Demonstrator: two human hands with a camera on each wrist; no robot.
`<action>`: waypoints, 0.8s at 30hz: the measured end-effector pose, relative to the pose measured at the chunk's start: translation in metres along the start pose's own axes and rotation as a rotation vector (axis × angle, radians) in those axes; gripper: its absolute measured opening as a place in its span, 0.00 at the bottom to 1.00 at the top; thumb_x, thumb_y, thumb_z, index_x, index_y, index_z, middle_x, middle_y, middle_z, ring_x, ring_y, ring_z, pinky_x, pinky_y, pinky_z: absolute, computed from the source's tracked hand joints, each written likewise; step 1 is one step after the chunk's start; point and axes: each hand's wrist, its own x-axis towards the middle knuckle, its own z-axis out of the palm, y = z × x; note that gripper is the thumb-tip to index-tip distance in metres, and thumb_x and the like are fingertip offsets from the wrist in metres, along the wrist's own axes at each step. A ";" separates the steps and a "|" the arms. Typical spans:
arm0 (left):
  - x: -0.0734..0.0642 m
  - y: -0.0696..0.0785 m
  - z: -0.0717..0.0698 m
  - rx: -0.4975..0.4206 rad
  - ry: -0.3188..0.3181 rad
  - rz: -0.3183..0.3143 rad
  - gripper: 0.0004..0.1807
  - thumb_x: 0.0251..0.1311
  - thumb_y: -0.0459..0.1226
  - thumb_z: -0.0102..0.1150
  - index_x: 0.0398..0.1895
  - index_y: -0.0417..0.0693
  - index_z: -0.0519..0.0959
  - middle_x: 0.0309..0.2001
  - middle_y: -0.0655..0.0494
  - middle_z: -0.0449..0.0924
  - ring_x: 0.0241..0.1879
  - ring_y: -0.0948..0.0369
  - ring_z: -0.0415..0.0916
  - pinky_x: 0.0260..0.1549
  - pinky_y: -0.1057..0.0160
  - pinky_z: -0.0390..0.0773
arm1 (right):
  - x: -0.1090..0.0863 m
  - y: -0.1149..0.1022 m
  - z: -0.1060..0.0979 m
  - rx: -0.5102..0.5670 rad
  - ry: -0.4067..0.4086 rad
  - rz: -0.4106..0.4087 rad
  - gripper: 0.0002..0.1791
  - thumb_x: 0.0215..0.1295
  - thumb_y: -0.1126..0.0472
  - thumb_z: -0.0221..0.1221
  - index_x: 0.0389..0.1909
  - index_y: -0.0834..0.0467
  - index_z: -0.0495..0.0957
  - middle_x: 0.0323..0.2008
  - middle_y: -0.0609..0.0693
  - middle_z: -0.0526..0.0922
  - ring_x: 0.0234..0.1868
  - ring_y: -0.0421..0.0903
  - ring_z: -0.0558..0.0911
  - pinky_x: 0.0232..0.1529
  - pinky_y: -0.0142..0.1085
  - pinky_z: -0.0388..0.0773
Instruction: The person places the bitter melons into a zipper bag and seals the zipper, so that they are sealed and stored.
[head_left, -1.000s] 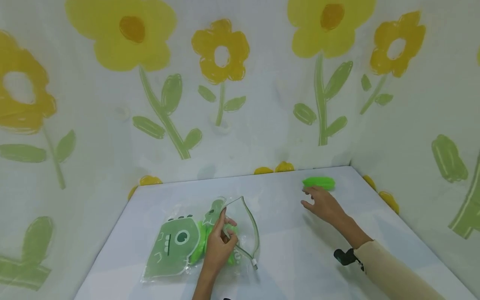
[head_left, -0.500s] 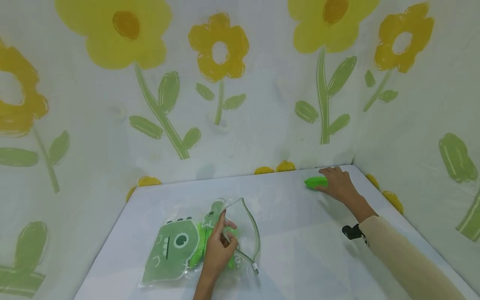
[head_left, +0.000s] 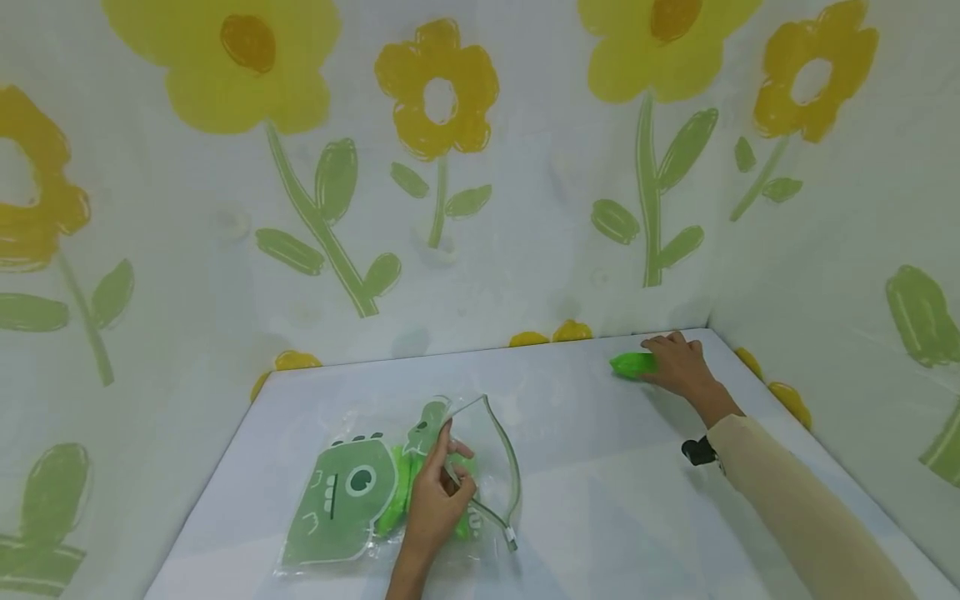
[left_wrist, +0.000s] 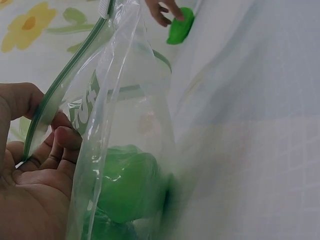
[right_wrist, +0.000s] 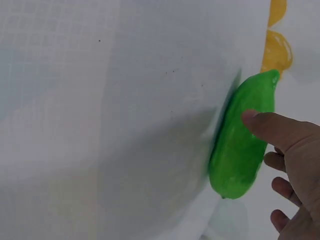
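Right hand [head_left: 678,367] stretched forward, gripping green pod [right_wrist: 232,155], left hand [head_left: 435,498] pinching clear bag [head_left: 358,508]

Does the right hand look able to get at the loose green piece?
Very likely, yes: the right hand has its thumb on the green piece, nothing visible blocks it, and the zip bag lies off to the left.

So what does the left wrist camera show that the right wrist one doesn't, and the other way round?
Only the left wrist view: the left hand pinching a clear bag by its edge, with green pieces inside. Only the right wrist view: small dark specks on the pale tabletop. Both: that tabletop, yellow flower print, and the right hand holding a green pod.
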 end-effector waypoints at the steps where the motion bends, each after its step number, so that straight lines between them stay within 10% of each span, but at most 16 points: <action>1: 0.000 0.000 0.000 0.001 -0.003 0.001 0.45 0.57 0.21 0.57 0.79 0.48 0.56 0.48 0.55 0.76 0.20 0.69 0.60 0.20 0.70 0.68 | 0.000 0.002 0.003 0.005 0.004 0.000 0.35 0.60 0.54 0.70 0.64 0.67 0.72 0.61 0.66 0.74 0.62 0.66 0.64 0.53 0.63 0.60; 24: 0.000 0.001 0.001 0.044 -0.008 -0.041 0.44 0.61 0.23 0.55 0.80 0.55 0.55 0.49 0.59 0.76 0.21 0.66 0.59 0.21 0.69 0.67 | -0.027 -0.009 0.008 -0.013 0.196 -0.081 0.27 0.56 0.54 0.73 0.53 0.66 0.81 0.52 0.63 0.80 0.56 0.62 0.72 0.52 0.62 0.62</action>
